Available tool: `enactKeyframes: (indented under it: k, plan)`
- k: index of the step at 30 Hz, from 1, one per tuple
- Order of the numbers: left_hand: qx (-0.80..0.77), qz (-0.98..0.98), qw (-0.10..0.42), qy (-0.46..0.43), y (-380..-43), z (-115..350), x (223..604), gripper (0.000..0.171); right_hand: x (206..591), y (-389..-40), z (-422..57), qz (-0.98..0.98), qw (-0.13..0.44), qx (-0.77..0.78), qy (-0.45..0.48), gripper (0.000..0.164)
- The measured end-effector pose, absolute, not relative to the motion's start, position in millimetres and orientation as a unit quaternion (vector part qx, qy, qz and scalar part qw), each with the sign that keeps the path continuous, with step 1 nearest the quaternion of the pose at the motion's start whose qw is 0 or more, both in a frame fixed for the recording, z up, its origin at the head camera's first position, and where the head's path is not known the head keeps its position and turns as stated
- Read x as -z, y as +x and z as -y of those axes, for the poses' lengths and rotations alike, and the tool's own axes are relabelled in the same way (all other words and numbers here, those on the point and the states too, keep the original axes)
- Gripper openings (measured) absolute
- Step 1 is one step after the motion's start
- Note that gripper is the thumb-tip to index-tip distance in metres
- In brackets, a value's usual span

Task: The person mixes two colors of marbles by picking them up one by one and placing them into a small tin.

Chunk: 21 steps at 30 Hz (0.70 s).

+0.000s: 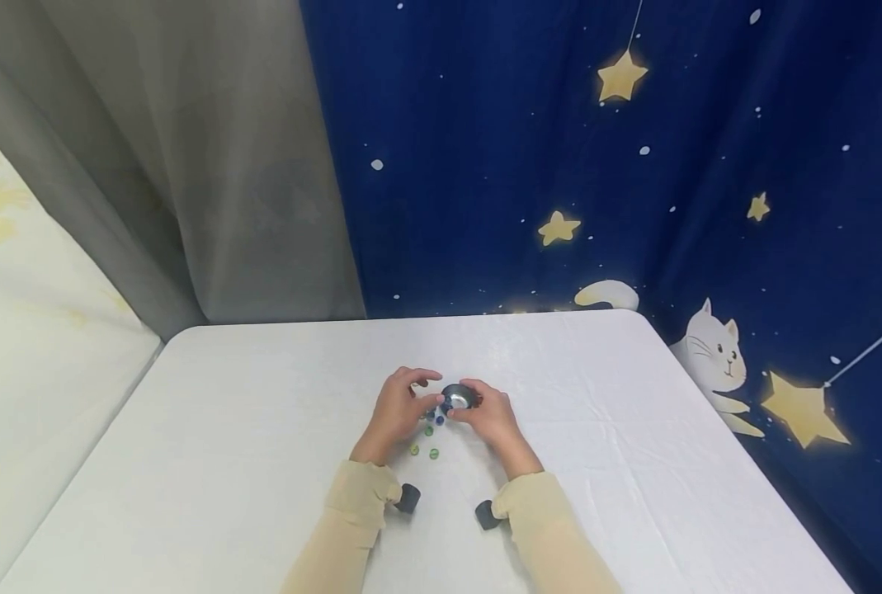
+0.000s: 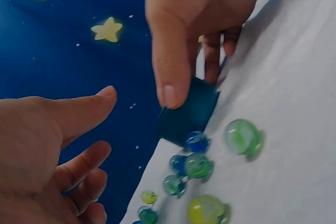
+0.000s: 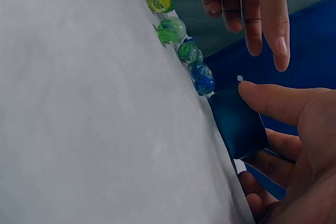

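My right hand (image 1: pixel 494 415) grips a small round metal cup (image 1: pixel 459 398) between thumb and fingers. Its inside is silvery, while its outer wall looks dark teal in both wrist views. The cup is tipped over on the white cloth, its mouth toward several glass marbles. A blue marble (image 2: pixel 197 141) lies right at the rim; other blue and green ones cluster beside it. A large green marble (image 2: pixel 243 136) and a yellow one (image 2: pixel 206 211) lie farther out. My left hand (image 1: pixel 398 406) hovers beside the cup and marbles, thumb and fingers apart, holding nothing.
A white cloth covers the table (image 1: pixel 247 429). Behind its far edge hang a grey curtain (image 1: pixel 262 165) and a dark blue curtain (image 1: pixel 470 165) with stars. Dark bands (image 1: pixel 408 498) sit at both sleeve cuffs.
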State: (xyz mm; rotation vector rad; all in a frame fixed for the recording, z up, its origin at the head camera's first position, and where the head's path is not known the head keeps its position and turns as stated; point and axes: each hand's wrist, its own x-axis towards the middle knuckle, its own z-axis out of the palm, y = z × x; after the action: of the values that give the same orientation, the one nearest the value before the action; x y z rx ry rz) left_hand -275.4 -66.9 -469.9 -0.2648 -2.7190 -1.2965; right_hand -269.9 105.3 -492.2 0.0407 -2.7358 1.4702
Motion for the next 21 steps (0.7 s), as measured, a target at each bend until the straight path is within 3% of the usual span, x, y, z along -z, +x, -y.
enactKeyframes:
  k: [21]
  plan:
    - [0.439, 0.891, -0.039, -0.108, -276.2, 112.7, 465.6, 0.040, 492.3, -270.6, -105.2, 0.878, 0.007, -0.479, 0.005, 0.059]
